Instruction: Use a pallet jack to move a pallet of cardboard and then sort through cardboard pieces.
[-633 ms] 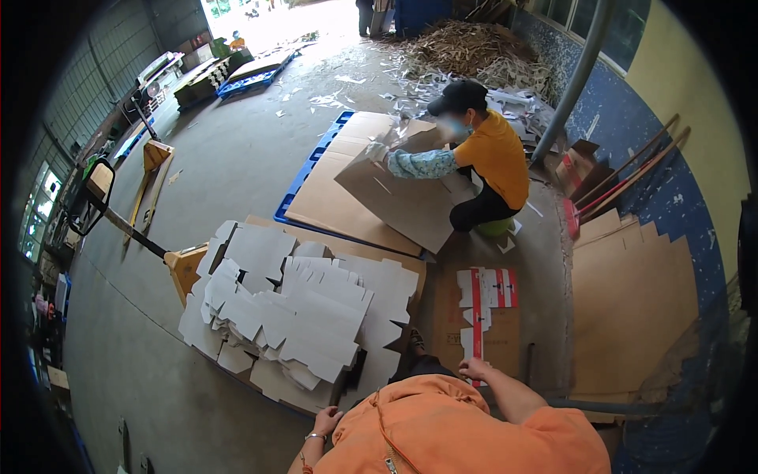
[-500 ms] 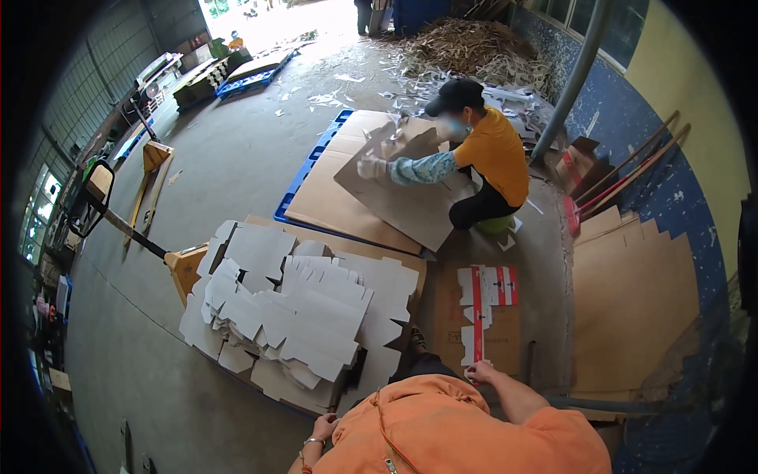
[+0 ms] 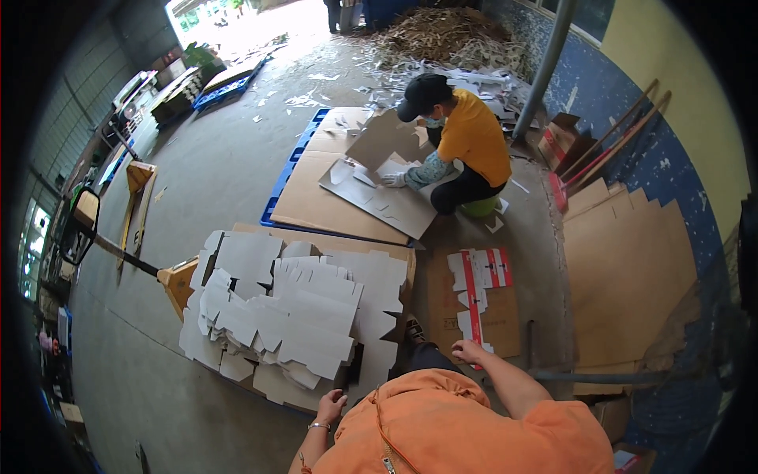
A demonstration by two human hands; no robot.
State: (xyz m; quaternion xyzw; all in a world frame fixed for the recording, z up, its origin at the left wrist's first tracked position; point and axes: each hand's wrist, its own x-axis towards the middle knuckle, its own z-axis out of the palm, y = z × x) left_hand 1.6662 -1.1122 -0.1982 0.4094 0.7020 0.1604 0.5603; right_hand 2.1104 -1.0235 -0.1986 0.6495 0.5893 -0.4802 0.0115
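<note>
A die-cut carton blank [image 3: 473, 296], white with red bands, lies on a brown cardboard sheet [image 3: 505, 316] on the floor. My right hand [image 3: 470, 353] hangs over the blank's near end, its fingers loosely bent and apart, with nothing seen in them. Just off the near edge of a pile of white cut carton blanks [image 3: 316, 316] is my left hand [image 3: 332, 405]. It wears a bracelet; its fingers are slightly bent and appear to hold nothing.
Ahead, a co-worker in a yellow shirt [image 3: 474, 134] squats over a grey cut sheet [image 3: 379, 197] on a blue pallet [image 3: 296, 162]. A yellow pallet jack [image 3: 178, 284] stands left of the pile. Brown sheets [image 3: 624, 276] and brooms [image 3: 608, 150] line the right wall.
My right hand has lifted from the blank's near end and shifted slightly left. My left hand has risen a little. The co-worker has lowered a gloved hand onto the sheet, which now lies flatter.
</note>
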